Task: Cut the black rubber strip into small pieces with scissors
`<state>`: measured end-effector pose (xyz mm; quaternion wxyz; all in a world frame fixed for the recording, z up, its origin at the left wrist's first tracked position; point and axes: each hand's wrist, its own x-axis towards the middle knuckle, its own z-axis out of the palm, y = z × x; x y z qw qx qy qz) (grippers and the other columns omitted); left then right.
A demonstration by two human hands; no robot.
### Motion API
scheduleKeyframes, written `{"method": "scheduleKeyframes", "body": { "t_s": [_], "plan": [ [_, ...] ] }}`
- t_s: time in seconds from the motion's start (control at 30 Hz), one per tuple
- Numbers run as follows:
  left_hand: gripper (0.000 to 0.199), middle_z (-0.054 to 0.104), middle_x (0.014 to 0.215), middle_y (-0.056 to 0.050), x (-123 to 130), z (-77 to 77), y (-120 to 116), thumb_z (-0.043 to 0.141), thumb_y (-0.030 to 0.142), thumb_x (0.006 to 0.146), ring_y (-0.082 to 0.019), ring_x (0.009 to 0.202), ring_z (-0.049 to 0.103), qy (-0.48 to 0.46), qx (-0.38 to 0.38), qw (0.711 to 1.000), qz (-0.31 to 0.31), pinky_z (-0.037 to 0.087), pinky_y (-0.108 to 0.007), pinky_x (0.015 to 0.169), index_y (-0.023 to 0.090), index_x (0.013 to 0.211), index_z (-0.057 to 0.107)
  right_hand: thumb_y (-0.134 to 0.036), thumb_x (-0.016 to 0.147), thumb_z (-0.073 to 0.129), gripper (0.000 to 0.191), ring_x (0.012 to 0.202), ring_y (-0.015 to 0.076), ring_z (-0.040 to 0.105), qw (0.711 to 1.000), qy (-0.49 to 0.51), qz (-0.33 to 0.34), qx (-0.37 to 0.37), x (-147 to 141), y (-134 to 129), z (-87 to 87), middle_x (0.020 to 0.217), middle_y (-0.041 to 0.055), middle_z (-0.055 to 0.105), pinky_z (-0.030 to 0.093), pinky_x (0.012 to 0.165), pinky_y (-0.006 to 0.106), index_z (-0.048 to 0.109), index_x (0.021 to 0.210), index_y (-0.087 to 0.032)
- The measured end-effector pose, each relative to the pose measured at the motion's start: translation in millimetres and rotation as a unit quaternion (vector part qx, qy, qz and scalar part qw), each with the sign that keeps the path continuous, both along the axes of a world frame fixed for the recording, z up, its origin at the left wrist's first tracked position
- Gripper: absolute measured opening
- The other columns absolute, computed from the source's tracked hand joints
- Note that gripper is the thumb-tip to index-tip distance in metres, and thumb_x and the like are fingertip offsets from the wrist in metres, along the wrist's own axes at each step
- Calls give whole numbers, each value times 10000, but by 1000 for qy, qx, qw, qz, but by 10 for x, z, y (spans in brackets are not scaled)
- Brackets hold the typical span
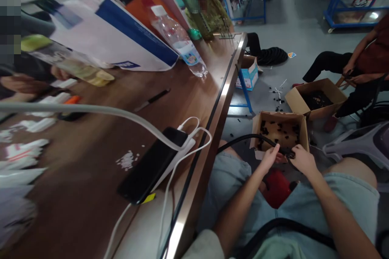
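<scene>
Over a cardboard box (305, 129), I hold a long black rubber-like strip (243, 139) in front of my lap. My left hand (270, 158) grips it, with the thumb pointing up along it. Close by on the right, the fingers of my right hand (304, 162) are closed on the strip's dark end part, whose details are too small to make out. From my left hand the strip arches left to the table edge. Small black pieces lie scattered inside the box. A thick black band (291, 223) crosses my lap, and something red (276, 188) shows between my legs.
On the table (100, 218) at left are a phone (152, 164) with white cables, white bits (127, 160), a pen (158, 96), a water bottle (185, 48) and a paper bag (112, 34). A second box (294, 99) stands before a seated person at right.
</scene>
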<state>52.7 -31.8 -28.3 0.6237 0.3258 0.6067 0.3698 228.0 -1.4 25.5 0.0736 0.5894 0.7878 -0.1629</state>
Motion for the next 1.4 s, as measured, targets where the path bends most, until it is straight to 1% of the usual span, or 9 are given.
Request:
{"method": "scheduleKeyframes", "body": {
  "t_s": [0.07, 0.13, 0.27, 0.5, 0.7, 0.87, 1.07, 1.17, 1.4],
  "plan": [
    [573, 755, 830, -99, 17, -73, 20, 658, 701, 867, -170, 722, 702, -114, -26, 993, 28, 525, -250, 624, 131, 883, 715, -465, 987, 610, 285, 828, 227, 739, 1000, -16, 15, 14, -85, -42, 2, 1166, 99, 667, 462, 662, 315, 741, 1002, -211],
    [549, 766, 848, -96, 4, -102, 37, 793, 650, 767, -159, 733, 707, -147, -11, 988, 54, 540, -233, 632, 118, 889, 729, -451, 982, 625, 277, 822, 223, 734, 999, -32, 19, 33, -142, -68, 0, 1161, 102, 653, 465, 679, 312, 739, 1031, -204],
    [448, 755, 804, -70, -44, -83, 64, 847, 536, 748, -140, 664, 686, -123, -1, 990, 69, 515, -213, 558, 122, 869, 730, -375, 957, 664, 239, 875, 236, 722, 996, -49, 11, 73, -176, -84, -19, 1199, 118, 638, 471, 742, 320, 738, 1080, -184],
    [205, 747, 769, -54, -83, -56, 101, 742, 341, 810, -122, 617, 654, -92, -10, 995, 48, 509, -207, 555, 138, 834, 717, -386, 978, 645, 254, 994, 275, 671, 992, -19, 5, 124, -190, -93, -52, 1282, 153, 622, 461, 877, 383, 711, 1091, -169],
    [267, 768, 878, -85, -180, 37, 70, 709, 388, 811, -133, 732, 671, -94, 28, 995, -32, 488, -201, 625, 124, 845, 733, -305, 961, 651, 263, 1055, 289, 637, 994, -13, -3, 110, -216, -92, 27, 1293, 167, 607, 434, 915, 396, 685, 1155, -132],
    [351, 775, 944, -90, -262, 21, 73, 761, 457, 789, -135, 756, 665, -94, 18, 993, -68, 480, -211, 641, 129, 910, 729, -271, 934, 665, 248, 1038, 279, 628, 992, -23, -14, 120, -234, -93, 42, 1294, 154, 607, 432, 907, 389, 687, 1147, -147],
    [444, 769, 976, -87, -318, 1, 73, 803, 534, 766, -113, 741, 641, -139, 33, 986, -83, 496, -217, 672, 127, 932, 740, -306, 962, 648, 263, 994, 270, 648, 994, -24, -15, 101, -246, -108, 99, 1304, 165, 599, 448, 886, 386, 714, 1162, -147],
    [457, 766, 952, -85, -335, -15, 80, 809, 553, 763, -108, 716, 626, -138, 30, 987, -79, 495, -222, 664, 126, 913, 741, -343, 970, 643, 275, 924, 257, 659, 996, -29, -19, 82, -249, -113, 107, 1279, 167, 602, 464, 857, 387, 733, 1147, -153],
    [464, 756, 958, -72, -337, -54, 74, 795, 568, 790, -107, 721, 624, -121, 40, 988, -89, 481, -217, 650, 138, 951, 729, -407, 953, 668, 299, 915, 260, 667, 995, -43, -40, 86, -277, -152, 101, 1238, 166, 607, 474, 848, 381, 735, 1122, -170]
  ]
}}
